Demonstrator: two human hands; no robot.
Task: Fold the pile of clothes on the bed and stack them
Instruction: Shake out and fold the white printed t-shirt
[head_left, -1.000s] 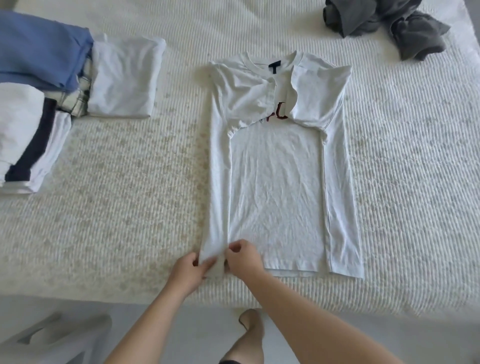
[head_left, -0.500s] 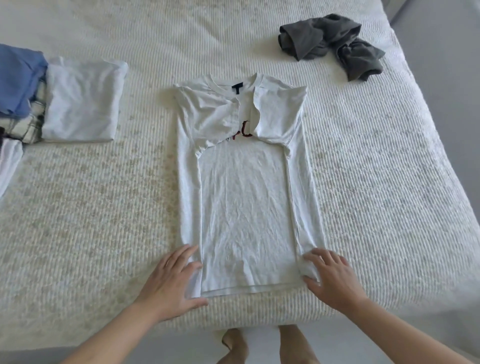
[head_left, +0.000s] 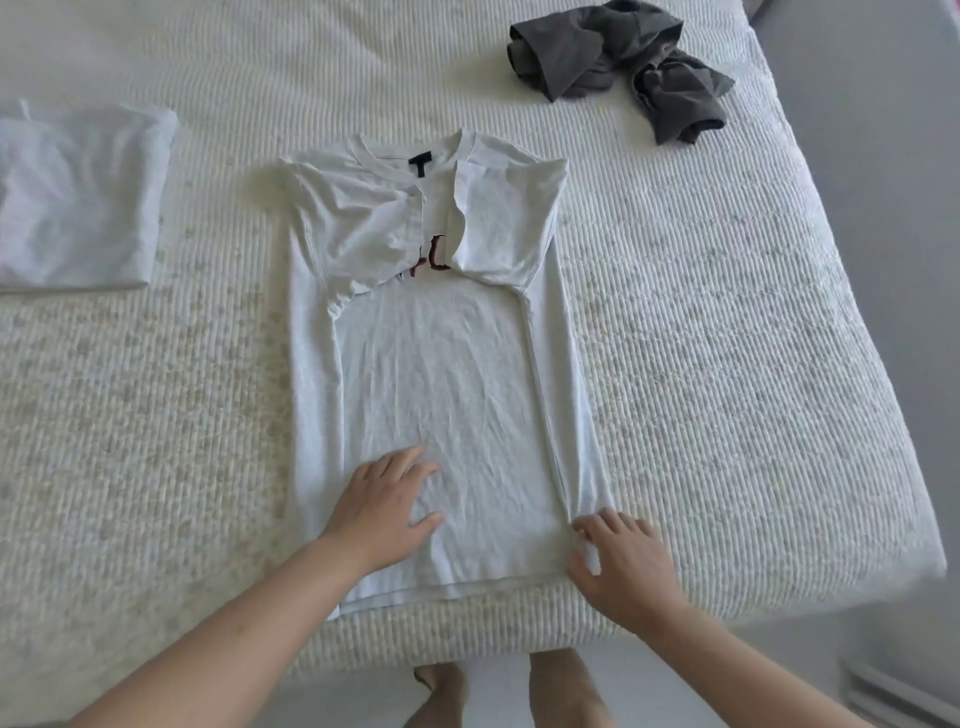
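A white T-shirt (head_left: 441, 374) lies flat on the bed with both sleeves and side strips folded inward; a red print shows between the sleeves. My left hand (head_left: 382, 506) presses flat on the lower left of the shirt, fingers spread. My right hand (head_left: 621, 558) is at the shirt's bottom right corner, with its fingers bent onto the folded side strip near the hem. A crumpled dark grey garment (head_left: 618, 65) lies at the far right of the bed. A folded white garment (head_left: 78, 192) sits at the left.
The bed (head_left: 727, 338) has a ribbed cream cover; its near edge runs just below the shirt's hem and its right edge falls to a grey floor (head_left: 883, 156). My bare feet (head_left: 561, 691) stand at the bed's foot.
My left hand slid from the shirt's left edge onto its lower middle. My right hand stayed at the bottom right corner. The view moved closer and to the right, hiding most of the left stack.
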